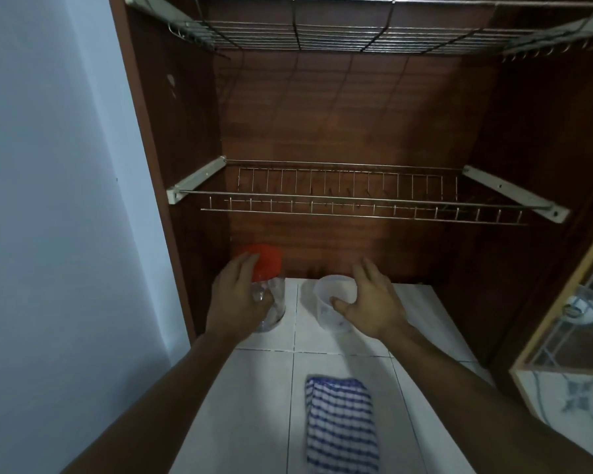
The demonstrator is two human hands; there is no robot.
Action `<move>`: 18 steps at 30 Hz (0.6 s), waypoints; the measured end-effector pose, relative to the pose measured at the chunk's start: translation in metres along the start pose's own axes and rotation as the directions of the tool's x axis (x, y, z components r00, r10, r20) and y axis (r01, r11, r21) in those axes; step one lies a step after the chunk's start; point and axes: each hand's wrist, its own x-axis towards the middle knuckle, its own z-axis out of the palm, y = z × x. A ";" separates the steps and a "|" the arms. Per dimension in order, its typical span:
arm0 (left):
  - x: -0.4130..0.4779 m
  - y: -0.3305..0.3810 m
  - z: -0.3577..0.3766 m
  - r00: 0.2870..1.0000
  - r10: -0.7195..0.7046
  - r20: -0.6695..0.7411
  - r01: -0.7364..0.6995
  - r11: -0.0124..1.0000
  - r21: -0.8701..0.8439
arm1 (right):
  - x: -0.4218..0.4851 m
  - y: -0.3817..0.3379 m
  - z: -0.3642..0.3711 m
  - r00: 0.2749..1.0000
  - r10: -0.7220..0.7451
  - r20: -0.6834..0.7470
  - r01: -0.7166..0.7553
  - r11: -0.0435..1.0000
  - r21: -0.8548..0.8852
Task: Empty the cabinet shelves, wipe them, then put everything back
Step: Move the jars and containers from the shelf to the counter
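Observation:
A clear jar with a red lid (266, 260) stands on the white tiled counter (264, 388) at the cabinet's lower left. My left hand (237, 299) wraps its left side, fingers up at the lid and thumb across the glass. A translucent white plastic cup (329, 295) stands to the right of it. My right hand (370, 302) is against the cup's right side, thumb touching its front wall and fingers spread, fairly straight, past the rim. A blue-and-white checked cloth (341, 425) lies folded on the counter nearer me. Both wire racks, the middle one (356, 200) and the top one (356, 32), hold nothing.
The brown wooden cabinet back (339, 124) and side walls enclose the racks. A pale blue wall (48, 200) runs along the left. A glass-fronted cabinet door (569, 323) with crockery behind it stands at the right edge.

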 end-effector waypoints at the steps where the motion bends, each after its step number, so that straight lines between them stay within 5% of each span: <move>1: -0.003 0.003 0.000 0.999 0.038 0.024 -0.039 0.998 0.056 | -0.004 -0.002 -0.003 1.000 -0.025 0.011 0.026 0.999 -0.037; 6: -0.012 0.023 -0.004 0.970 0.137 0.201 -0.196 0.930 0.312 | -0.026 -0.014 -0.020 0.995 -0.080 0.053 0.088 0.982 -0.169; 12: -0.030 0.052 -0.022 0.935 0.181 0.306 -0.283 0.899 0.333 | -0.063 -0.026 -0.038 0.995 -0.074 0.059 0.086 0.968 -0.236; 18: -0.057 0.070 -0.043 0.927 0.268 0.264 -0.343 0.890 0.300 | -0.099 -0.031 -0.050 0.996 -0.069 0.062 0.081 0.974 -0.211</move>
